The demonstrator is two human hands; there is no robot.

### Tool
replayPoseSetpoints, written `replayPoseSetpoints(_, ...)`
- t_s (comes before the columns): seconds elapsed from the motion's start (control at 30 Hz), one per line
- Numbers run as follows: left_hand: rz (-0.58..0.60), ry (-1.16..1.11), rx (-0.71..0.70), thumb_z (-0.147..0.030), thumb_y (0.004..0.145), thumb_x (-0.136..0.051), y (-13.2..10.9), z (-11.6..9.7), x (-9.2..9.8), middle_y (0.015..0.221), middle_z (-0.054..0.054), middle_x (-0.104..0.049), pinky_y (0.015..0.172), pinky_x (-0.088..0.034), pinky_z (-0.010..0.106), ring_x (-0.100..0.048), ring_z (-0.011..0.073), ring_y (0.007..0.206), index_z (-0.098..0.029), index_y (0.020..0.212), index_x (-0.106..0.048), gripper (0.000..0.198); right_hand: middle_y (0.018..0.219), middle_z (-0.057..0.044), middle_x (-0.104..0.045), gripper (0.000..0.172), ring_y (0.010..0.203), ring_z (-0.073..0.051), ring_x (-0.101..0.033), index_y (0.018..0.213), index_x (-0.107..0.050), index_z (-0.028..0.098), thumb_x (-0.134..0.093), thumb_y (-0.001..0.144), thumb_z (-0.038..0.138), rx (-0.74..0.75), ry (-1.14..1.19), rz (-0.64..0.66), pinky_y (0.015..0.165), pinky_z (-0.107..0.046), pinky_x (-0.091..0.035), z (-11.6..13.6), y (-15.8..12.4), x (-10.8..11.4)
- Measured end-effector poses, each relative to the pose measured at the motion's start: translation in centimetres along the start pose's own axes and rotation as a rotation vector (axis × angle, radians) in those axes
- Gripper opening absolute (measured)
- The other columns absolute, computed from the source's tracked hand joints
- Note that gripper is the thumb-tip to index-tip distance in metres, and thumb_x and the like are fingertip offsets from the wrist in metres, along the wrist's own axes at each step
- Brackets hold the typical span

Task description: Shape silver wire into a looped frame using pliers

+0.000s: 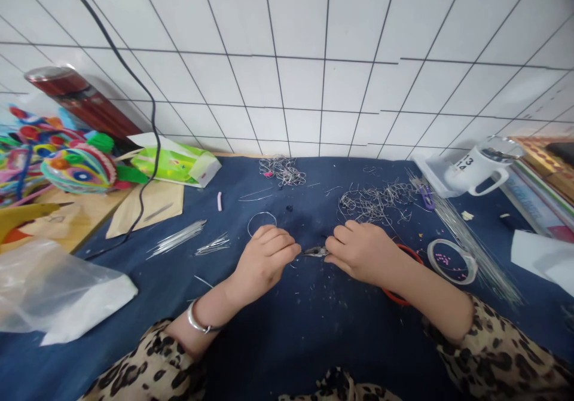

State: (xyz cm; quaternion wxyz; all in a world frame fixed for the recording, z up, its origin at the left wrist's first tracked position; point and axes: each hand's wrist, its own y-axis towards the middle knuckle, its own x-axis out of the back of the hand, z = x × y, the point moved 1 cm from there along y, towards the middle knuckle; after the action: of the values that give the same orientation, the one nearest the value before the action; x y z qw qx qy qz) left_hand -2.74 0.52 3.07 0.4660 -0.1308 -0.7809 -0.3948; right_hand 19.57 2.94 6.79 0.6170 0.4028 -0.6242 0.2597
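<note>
My right hand [354, 247] is wrapped around a pair of pliers [316, 251]; the metal jaws point left and the orange handles [400, 298] show below my wrist. Pinched in the fingers of my left hand [268, 260] is a thin wire [262, 213], whose round loop stands out behind the knuckles. The left fingertips are close to the tip of the pliers; whether the jaws grip the wire is too small to tell. Two bundles of short straight wires [178, 239] lie left of my left hand. Tangled wires [375, 202] lie beyond my right hand.
A clear round dish [452, 262] holds pink beads, beside long straight wires [484, 251]. A white mug [482, 165] stands back right. Another wire tangle [282, 171] lies near the tiled wall. At left are a plastic bag [63, 287], a green box [174, 165] and a black cable [155, 126].
</note>
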Motion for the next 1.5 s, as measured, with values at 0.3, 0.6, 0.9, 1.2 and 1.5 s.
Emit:
replayPoseSetpoints(0.3,-0.042,-0.234,0.165,-0.015,0.085,-0.042,-0.2,0.4,-0.2,0.085,0.008,-0.062,0.075,-0.043,0.033,-0.054,0.0174,0.083,-0.018,0.092,-0.060,0.020,0.080,-0.003,-0.052,0.026,0.074,-0.015,-0.044,0.084,-0.054,0.019,-0.047,0.084,0.044,-0.034,0.120,0.072,0.059,-0.026,-0.029,-1.1,0.2,-0.4)
replayPoseSetpoints(0.6,-0.305,-0.886,0.777,-0.029,0.083,-0.051,0.3,-0.4,0.2,0.067,0.000,-0.053,0.059,-0.042,0.023,-0.049,0.0104,0.061,-0.015,0.074,-0.054,0.017,0.077,0.000,-0.052,0.032,0.064,-0.009,-0.046,0.092,-0.055,0.018,-0.042,0.086,0.046,-0.252,0.744,0.035,0.057,-0.020,-0.036,-1.6,0.6,-1.6)
replayPoseSetpoints(0.9,-0.365,-1.115,0.888,-0.028,0.081,-0.053,0.4,-1.0,-0.1,0.063,-0.002,-0.048,0.055,-0.039,0.021,-0.045,0.0083,0.057,-0.016,0.071,-0.051,0.016,0.078,0.000,-0.052,0.033,0.068,-0.011,-0.047,0.088,-0.055,0.017,-0.040,0.086,0.047,-0.339,0.909,0.022,0.060,-0.022,-0.037,-0.3,0.8,-2.9)
replayPoseSetpoints(1.2,-0.330,-1.108,0.878,-0.028,0.082,-0.053,0.4,-1.0,-0.1,0.064,-0.002,-0.049,0.058,-0.038,0.021,-0.044,0.0087,0.060,-0.015,0.072,-0.052,0.016,0.077,0.000,-0.053,0.037,0.065,-0.010,-0.046,0.092,-0.056,0.017,-0.038,0.086,0.050,-0.376,1.196,0.195,0.058,-0.021,-0.036,-0.3,0.7,-3.6)
replayPoseSetpoints(1.5,-0.302,-1.041,0.846,-0.028,0.082,-0.052,0.2,-1.0,-0.2,0.063,-0.003,-0.049,0.060,-0.037,0.022,-0.043,0.0088,0.060,-0.015,0.073,-0.053,0.016,0.073,0.001,-0.050,0.037,0.062,-0.009,-0.045,0.089,-0.056,0.017,-0.041,0.085,0.050,-0.402,1.301,0.241,0.058,-0.021,-0.036,-0.1,0.6,-3.7)
